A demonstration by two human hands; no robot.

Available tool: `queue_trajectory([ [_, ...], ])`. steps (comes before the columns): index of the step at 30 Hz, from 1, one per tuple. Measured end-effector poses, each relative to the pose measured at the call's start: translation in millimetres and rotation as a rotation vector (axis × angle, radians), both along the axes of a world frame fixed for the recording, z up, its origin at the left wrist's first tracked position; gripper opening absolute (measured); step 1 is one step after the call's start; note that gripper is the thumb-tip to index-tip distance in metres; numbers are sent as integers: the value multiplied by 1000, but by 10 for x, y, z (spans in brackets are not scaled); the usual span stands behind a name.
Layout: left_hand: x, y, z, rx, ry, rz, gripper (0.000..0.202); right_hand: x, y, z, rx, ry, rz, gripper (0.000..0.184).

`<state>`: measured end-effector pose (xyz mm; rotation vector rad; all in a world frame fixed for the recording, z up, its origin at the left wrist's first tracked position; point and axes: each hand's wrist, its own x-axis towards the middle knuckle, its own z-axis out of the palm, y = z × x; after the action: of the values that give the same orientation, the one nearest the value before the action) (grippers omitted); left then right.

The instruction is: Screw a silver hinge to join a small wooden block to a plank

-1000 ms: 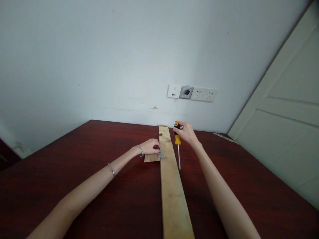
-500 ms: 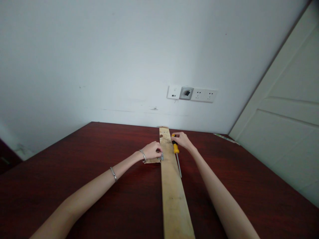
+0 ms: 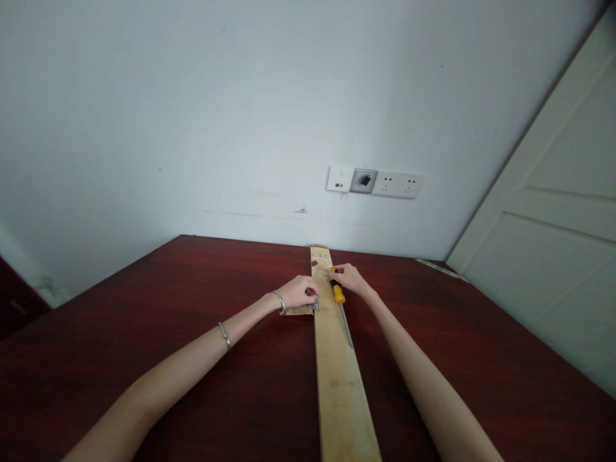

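Note:
A long pale wooden board [image 3: 341, 385] lies on the dark red table, running away from me towards the wall. At its left edge my left hand [image 3: 299, 292] is closed in a pinch on a small shiny metal piece [image 3: 316, 304], mostly hidden by the fingers. Beneath that hand a short wooden piece [image 3: 299, 310] sticks out to the left of the board. My right hand [image 3: 350, 278] grips the butt end of a screwdriver [image 3: 339, 295] with a yellow and black handle. The screwdriver's shaft points back towards me along the board's right side.
The table [image 3: 231, 276] meets a white wall [image 3: 250, 128] at the back. Wall sockets [image 3: 397, 184] sit above the board's far end. A pale panelled door [image 3: 553, 244] stands on the right, with a thin printed strip [image 3: 440, 269] near the table's back right corner.
The screwdriver has shifted slightly towards me and leftward against the board, carried by my right hand. My left hand stays at the metal piece. The whole view has moved slightly.

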<state>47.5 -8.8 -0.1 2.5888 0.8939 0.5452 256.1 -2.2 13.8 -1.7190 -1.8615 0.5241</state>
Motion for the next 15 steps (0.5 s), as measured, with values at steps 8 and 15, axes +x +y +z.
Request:
queue_trajectory([
  [8,12,-39,33,14,12,-4,14,-18,-3,-11,-1,9,-10,30],
  [15,0,-41,41,18,14,-16,14,-16,-12,5,-23,22,8,30],
])
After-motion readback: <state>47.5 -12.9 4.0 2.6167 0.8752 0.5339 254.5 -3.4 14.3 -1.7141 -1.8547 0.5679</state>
